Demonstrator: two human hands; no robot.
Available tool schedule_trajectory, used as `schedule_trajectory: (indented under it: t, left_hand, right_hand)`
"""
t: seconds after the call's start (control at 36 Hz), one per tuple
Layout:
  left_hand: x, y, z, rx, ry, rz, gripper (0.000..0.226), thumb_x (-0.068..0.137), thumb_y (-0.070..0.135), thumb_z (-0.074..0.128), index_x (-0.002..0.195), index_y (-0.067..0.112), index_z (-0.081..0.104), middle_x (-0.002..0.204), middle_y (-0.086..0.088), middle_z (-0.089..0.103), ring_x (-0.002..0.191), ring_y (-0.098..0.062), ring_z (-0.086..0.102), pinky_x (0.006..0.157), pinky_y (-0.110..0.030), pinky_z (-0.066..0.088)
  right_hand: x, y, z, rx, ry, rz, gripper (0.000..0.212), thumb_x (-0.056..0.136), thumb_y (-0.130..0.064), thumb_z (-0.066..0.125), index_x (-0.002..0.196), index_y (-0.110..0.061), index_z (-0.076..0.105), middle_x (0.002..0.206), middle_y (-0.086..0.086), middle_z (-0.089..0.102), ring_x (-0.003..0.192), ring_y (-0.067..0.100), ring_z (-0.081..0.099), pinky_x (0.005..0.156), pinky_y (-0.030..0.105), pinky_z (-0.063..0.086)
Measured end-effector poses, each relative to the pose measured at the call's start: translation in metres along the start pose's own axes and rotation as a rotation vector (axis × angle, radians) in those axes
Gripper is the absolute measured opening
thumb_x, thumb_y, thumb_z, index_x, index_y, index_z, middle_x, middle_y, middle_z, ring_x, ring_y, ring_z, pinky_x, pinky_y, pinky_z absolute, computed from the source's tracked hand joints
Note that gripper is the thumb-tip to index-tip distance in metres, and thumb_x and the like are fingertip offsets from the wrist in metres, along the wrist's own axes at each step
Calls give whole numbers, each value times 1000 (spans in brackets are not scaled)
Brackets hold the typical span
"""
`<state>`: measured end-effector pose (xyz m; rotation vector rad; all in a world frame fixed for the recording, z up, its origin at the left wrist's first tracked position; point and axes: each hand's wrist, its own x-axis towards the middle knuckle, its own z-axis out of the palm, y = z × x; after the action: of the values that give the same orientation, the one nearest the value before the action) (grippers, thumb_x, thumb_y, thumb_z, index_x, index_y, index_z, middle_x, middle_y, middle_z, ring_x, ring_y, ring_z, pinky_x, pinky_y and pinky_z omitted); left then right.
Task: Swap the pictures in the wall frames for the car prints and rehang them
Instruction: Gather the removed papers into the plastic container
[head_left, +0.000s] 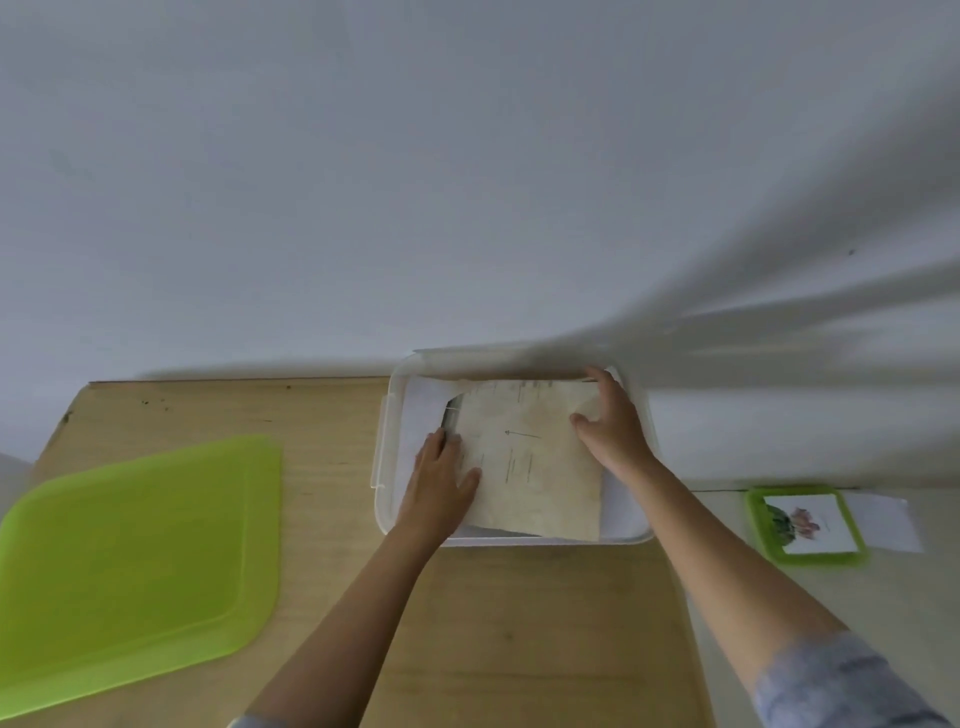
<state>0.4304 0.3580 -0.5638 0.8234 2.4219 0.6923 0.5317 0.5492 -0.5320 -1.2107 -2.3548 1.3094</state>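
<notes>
A clear plastic box stands at the back of the wooden table, against the wall. Inside it lies a beige sheet with faint printed lines, on top of white papers and a dark edge that shows at its upper left. My left hand holds the sheet's left edge, thumb on top. My right hand grips the sheet's upper right corner, thumb on its face. A flower picture lies in a green frame-like tray at the right.
A large lime-green lid lies flat on the left of the wooden table. A white paper sticks out beside the green tray on a lighter surface at the right. The white wall rises behind.
</notes>
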Motion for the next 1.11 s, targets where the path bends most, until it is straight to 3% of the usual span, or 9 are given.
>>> schedule_trajectory:
  t: [0.06, 0.17, 0.31, 0.5, 0.75, 0.94, 1.03, 1.11]
  left_hand:
    - [1, -2, 2, 73, -30, 8, 55, 92, 36, 49, 138, 11, 32, 151, -8, 20, 139, -25, 19, 113, -40, 26]
    - [3, -3, 5, 248, -30, 0, 65, 92, 45, 46, 145, 16, 22, 155, -7, 9, 143, -25, 9, 114, -41, 22]
    - [5, 1, 7, 321, 4, -16, 66, 91, 48, 46, 144, 18, 21, 155, -7, 10, 141, -25, 12, 111, -40, 24]
    - [3, -2, 4, 323, -22, -31, 69, 89, 49, 48, 145, 19, 20, 154, -5, 10, 141, -24, 14, 110, -39, 25]
    - [8, 3, -30, 137, -133, 40, 62, 92, 37, 51, 143, 11, 28, 148, -7, 26, 135, -24, 27, 108, -37, 30]
    - [-16, -34, -107, 2, 37, 152, 53, 93, 34, 49, 139, 11, 37, 141, -2, 38, 130, -18, 37, 105, -31, 33]
    - [-34, -78, -144, 34, 114, 131, 51, 93, 34, 49, 138, 10, 40, 139, -3, 41, 129, -20, 37, 104, -31, 33]
    - [-61, -138, -179, 119, 150, 82, 52, 94, 35, 47, 139, 10, 37, 140, -4, 39, 130, -22, 35, 103, -33, 34]
  right_hand:
    - [-4, 3, 0, -69, 65, -56, 59, 86, -2, 54, 139, -16, 34, 146, 5, 32, 135, 21, 31, 101, 23, 29]
    - [-29, 7, 8, -207, 171, -177, 51, 86, -5, 56, 133, -14, 40, 140, 5, 35, 132, 20, 30, 94, 18, 28]
    - [-41, 18, 29, -416, -161, -137, 58, 89, -28, 56, 140, -18, 31, 147, 2, 22, 139, 18, 16, 106, 26, 26]
    - [-34, 13, 34, -548, -202, -75, 61, 84, -41, 60, 136, -21, 34, 145, 2, 24, 135, 21, 22, 104, 33, 30]
    - [-36, -23, 30, -523, -205, -10, 61, 88, -34, 55, 140, -15, 29, 145, 6, 27, 133, 23, 27, 101, 34, 35]
    - [-52, -109, 64, -408, -119, -121, 56, 89, -28, 53, 139, -17, 33, 145, 5, 30, 133, 22, 30, 102, 37, 37]
    - [-70, -148, 98, -380, -120, -183, 49, 90, -27, 52, 136, -15, 38, 139, 4, 38, 130, 20, 35, 99, 34, 38]
    - [-92, -179, 143, -367, -113, -189, 51, 92, -27, 51, 139, -13, 35, 143, 6, 35, 134, 21, 31, 107, 37, 32]
